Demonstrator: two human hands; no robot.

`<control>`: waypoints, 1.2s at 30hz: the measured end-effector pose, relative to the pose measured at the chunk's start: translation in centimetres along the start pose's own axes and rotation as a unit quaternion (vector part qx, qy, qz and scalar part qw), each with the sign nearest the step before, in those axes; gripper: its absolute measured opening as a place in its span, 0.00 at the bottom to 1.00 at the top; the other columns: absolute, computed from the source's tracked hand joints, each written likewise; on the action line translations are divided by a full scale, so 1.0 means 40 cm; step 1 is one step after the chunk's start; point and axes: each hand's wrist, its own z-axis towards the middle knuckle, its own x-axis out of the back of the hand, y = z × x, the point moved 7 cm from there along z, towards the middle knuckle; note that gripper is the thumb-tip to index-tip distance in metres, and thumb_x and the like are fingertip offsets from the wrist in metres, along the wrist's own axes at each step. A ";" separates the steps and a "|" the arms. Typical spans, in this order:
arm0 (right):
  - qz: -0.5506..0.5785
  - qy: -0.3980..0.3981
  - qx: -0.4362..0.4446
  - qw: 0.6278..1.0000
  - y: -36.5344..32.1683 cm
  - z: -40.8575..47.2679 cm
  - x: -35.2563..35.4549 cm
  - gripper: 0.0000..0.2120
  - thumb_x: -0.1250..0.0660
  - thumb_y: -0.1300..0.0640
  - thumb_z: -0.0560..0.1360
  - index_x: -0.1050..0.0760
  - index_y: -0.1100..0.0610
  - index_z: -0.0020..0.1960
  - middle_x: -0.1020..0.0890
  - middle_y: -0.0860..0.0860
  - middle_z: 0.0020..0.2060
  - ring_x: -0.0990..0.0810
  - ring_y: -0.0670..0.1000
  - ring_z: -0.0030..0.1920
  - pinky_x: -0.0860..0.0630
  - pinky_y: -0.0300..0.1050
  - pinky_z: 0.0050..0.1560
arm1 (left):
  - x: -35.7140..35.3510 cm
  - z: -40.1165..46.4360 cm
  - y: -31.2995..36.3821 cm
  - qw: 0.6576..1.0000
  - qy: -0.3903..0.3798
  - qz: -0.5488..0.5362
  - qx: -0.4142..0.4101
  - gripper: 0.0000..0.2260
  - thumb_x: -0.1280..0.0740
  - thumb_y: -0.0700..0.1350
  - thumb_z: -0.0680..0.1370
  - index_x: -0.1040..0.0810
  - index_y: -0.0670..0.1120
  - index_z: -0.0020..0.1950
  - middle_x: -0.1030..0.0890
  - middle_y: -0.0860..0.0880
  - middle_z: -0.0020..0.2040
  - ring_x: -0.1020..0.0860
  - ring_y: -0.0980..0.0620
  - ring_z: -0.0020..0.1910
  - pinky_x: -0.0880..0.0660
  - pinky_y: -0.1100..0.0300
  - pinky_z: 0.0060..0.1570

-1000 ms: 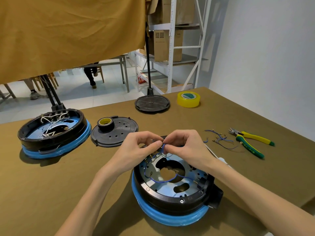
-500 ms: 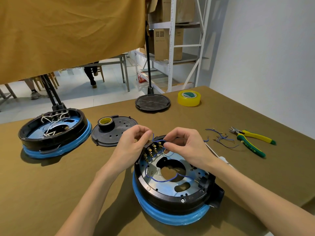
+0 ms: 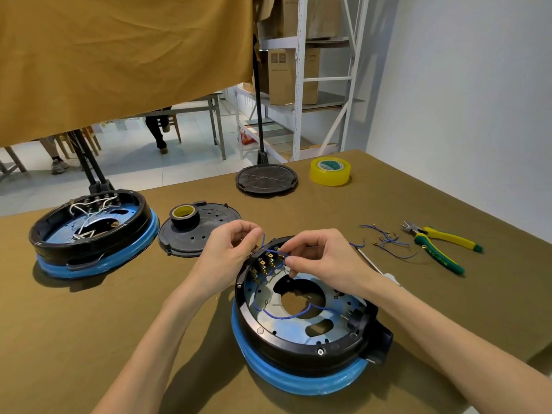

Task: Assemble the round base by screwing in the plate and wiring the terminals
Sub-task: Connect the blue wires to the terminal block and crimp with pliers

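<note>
While the left hand (image 3: 228, 255) and right hand (image 3: 321, 259) each pinch one blue wire (image 3: 276, 251) between curled fingers (image 3: 291, 260) over the terminals (image 3: 265, 262), the near round base (image 3: 301, 333) sits on the bench (image 3: 89, 318). Two bases (image 3: 89, 231), two covers (image 3: 198, 231), two tape rolls (image 3: 330, 171), one pair of pliers (image 3: 439, 245).

left hand (image 3: 231, 252) and right hand (image 3: 322, 259) pinching blue wire (image 3: 276, 251), round base (image 3: 301, 330) below
</note>
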 end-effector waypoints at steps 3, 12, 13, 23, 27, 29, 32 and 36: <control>0.011 -0.011 -0.003 1.000 0.004 0.001 -0.006 0.03 0.26 0.66 0.76 0.15 0.62 0.50 0.14 0.57 0.38 0.15 0.53 0.36 0.18 0.44 0.45 | -0.003 -0.003 0.008 1.000 -0.023 -0.012 -0.004 0.05 0.33 0.46 0.84 0.18 0.49 0.51 0.18 0.58 0.37 0.23 0.63 0.38 0.27 0.70 0.41; 0.010 -0.072 -0.016 0.997 0.012 -0.003 -0.026 0.03 0.25 0.63 0.76 0.15 0.59 0.44 0.15 0.55 0.34 0.18 0.50 0.31 0.22 0.40 0.36 | -0.016 -0.007 0.011 0.998 -0.063 0.004 -0.014 0.04 0.32 0.47 0.82 0.17 0.51 0.50 0.15 0.51 0.41 0.21 0.59 0.39 0.24 0.63 0.42; 0.008 -0.071 -0.014 0.997 0.013 -0.003 -0.026 0.02 0.25 0.62 0.76 0.15 0.59 0.44 0.15 0.55 0.34 0.18 0.50 0.31 0.21 0.41 0.37 | -0.014 -0.006 0.009 0.998 -0.062 0.004 -0.014 0.04 0.31 0.47 0.82 0.17 0.51 0.50 0.15 0.50 0.41 0.21 0.59 0.39 0.24 0.64 0.42; -0.092 -0.067 0.007 0.994 0.006 -0.011 -0.036 0.05 0.26 0.55 0.78 0.14 0.55 0.47 0.16 0.52 0.32 0.21 0.47 0.31 0.25 0.40 0.36 | -0.024 -0.016 0.007 0.993 -0.113 0.043 -0.007 0.04 0.29 0.53 0.80 0.16 0.55 0.51 0.13 0.54 0.44 0.16 0.57 0.44 0.21 0.63 0.46; -0.099 -0.081 -0.016 0.992 0.002 -0.017 -0.038 0.06 0.27 0.57 0.78 0.15 0.58 0.44 0.16 0.53 0.31 0.22 0.47 0.27 0.26 0.39 0.31 | -0.004 -0.024 0.005 0.990 -0.135 0.032 0.004 0.05 0.30 0.51 0.81 0.16 0.53 0.55 0.12 0.54 0.45 0.15 0.57 0.48 0.20 0.59 0.53; -0.089 -0.092 -0.034 0.991 0.004 -0.019 -0.041 0.07 0.27 0.57 0.79 0.16 0.59 0.44 0.17 0.54 0.31 0.24 0.50 0.25 0.25 0.41 0.30 | 0.012 -0.030 0.003 0.987 -0.154 0.036 0.008 0.06 0.28 0.49 0.80 0.17 0.54 0.57 0.12 0.55 0.47 0.15 0.56 0.51 0.21 0.57 0.56; -0.069 -0.102 -0.046 0.991 0.002 -0.016 -0.053 0.07 0.28 0.57 0.79 0.16 0.60 0.45 0.17 0.55 0.32 0.24 0.51 0.24 0.25 0.41 0.30 | 0.026 -0.040 0.005 0.983 -0.175 0.061 0.003 0.12 0.24 0.47 0.77 0.18 0.57 0.59 0.13 0.56 0.49 0.16 0.56 0.53 0.23 0.60 0.55; -0.005 -0.123 -0.138 0.983 0.019 -0.010 -0.068 0.08 0.28 0.55 0.80 0.15 0.59 0.49 0.17 0.54 0.34 0.26 0.48 0.26 0.31 0.36 0.26 | 0.032 -0.044 0.012 0.985 -0.159 0.068 -0.012 0.12 0.22 0.47 0.75 0.17 0.57 0.56 0.13 0.56 0.48 0.15 0.55 0.51 0.23 0.61 0.54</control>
